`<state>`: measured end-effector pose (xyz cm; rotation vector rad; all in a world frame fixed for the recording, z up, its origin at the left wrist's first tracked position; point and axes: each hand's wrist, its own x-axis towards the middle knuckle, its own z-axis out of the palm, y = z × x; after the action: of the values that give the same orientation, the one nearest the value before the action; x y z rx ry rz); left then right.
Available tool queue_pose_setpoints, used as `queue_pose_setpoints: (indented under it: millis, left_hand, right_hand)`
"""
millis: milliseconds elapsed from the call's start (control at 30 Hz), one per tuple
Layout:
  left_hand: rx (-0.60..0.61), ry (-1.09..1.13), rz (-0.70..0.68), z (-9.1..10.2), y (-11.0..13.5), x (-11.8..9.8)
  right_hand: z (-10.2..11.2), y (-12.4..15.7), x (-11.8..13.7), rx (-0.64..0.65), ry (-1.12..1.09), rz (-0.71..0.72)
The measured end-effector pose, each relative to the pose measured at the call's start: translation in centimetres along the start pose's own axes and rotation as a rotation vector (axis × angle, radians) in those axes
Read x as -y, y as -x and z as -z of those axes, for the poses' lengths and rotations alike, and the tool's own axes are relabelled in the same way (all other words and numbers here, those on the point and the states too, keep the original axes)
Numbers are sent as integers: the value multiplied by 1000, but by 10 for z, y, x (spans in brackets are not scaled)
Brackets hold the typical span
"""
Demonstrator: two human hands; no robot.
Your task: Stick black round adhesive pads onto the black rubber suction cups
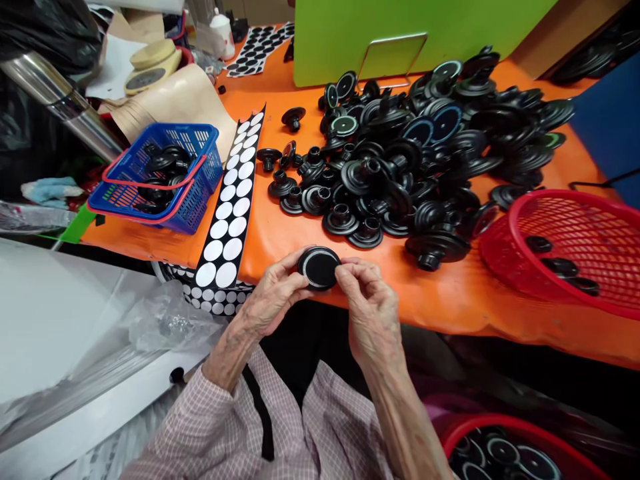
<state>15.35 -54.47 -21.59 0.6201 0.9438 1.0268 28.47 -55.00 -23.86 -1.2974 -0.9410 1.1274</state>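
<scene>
A round black plastic knob-like part (320, 268) with a pale ring on its face is held up at the table's front edge. My left hand (280, 290) grips its left side between thumb and fingers. My right hand (367, 287) pinches at its right rim, thumb and fingertips pressed together there. Left of the hands lies a black strip of white round stickers (231, 200), hanging over the front edge. Behind them spreads a large heap of similar black parts (385, 153), some showing a stem and some a ringed face.
A blue basket (193, 207) with a red handle holds black parts at left. At right stands a red mesh basket (565, 207); a red tub (460, 427) of ringed parts is below. A green panel (330, 40) stands behind the heap on the orange table (280, 233).
</scene>
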Motion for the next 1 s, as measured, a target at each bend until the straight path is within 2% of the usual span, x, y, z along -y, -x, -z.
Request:
queue_pose_setpoints:
  millis: [333,467,667,767,833,933,1000]
  left_hand:
    - [-7,41,-22,2,1,6]
    - [-32,41,-62,-1,3,10]
    - [-111,32,-62,-8,10,10]
    - [-128,41,-77,-12,12,11]
    - [-157,57,-93,-14,14,11]
    - [-166,102,-94,-16,20,11]
    - [-135,87,-104,-12,22,6]
  right_hand:
    - [-2,3,-2,-35,226,106]
    - [-5,9,-5,-84,331,213]
    - [-8,17,-8,-153,516,479]
    - [-10,18,-11,-177,571,536]
    - [-9,19,-12,-194,543,507]
    - [-1,20,-14,-182,411,274]
    - [2,14,-14,-17,324,74]
